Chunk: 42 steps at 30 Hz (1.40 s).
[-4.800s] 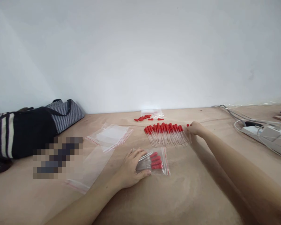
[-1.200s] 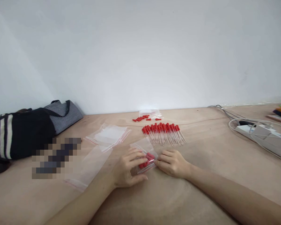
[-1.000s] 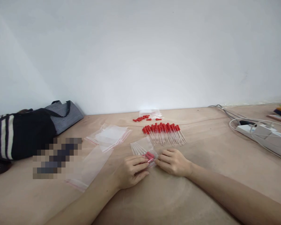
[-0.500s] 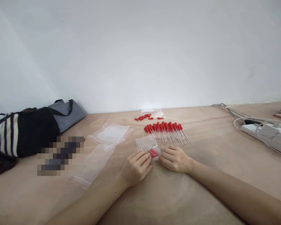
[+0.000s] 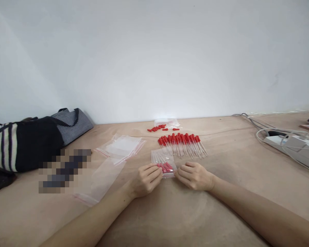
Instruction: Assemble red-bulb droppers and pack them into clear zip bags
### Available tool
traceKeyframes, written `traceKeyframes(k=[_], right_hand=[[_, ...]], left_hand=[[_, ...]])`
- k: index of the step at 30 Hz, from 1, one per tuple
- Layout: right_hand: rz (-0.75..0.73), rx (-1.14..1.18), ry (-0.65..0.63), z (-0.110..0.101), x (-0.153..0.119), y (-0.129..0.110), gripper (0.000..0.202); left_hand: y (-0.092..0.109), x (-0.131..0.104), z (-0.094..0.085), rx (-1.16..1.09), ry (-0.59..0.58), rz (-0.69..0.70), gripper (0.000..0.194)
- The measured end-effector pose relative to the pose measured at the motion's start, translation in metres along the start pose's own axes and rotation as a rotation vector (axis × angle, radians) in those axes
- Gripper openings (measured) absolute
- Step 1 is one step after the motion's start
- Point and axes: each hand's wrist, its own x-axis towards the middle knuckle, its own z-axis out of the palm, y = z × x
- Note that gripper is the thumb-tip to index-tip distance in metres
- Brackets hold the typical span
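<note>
A small clear zip bag (image 5: 167,175) lies on the table between my hands, with several red-bulbed droppers inside, bulbs toward me. My left hand (image 5: 148,178) pinches its near left corner, fingers curled. At the near right corner, my right hand (image 5: 193,176) grips the bag with bent fingers. Just beyond is a row of droppers with red bulbs (image 5: 180,139) and clear stems pointing toward me. Loose red bulbs (image 5: 156,128) lie farther back, beside clear tubes and plastic (image 5: 167,122) near the wall.
Flat clear bags (image 5: 122,147) are spread left of centre, another (image 5: 103,180) nearer me. A blurred dark object (image 5: 67,169) and a black bag (image 5: 38,142) are at the left. A power strip (image 5: 293,145) with cables sits at the right.
My left hand has shifted slightly left along the bag's near edge, uncovering more red bulbs and the seal strip. The right hand has barely moved.
</note>
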Motion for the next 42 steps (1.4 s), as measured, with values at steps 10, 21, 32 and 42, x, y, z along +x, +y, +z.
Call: traceKeyframes(k=[10,21,32,42], right_hand=[[0.037,-0.023,0.019,0.003,-0.006,0.001,0.023],[0.04,-0.009,0.067,0.005,-0.001,-0.001,0.022],[0.069,-0.015,0.097,0.01,0.01,-0.006,0.02],[0.059,-0.003,0.109,0.015,0.02,-0.012,0.023]], left_hand=[[-0.012,-0.003,-0.014,-0.006,-0.099,0.064,0.023],[-0.014,-0.005,-0.01,-0.058,0.071,0.082,0.014],[-0.015,-0.009,0.0,-0.069,0.094,0.074,0.009],[-0.007,-0.001,0.006,-0.094,0.091,0.07,0.012]])
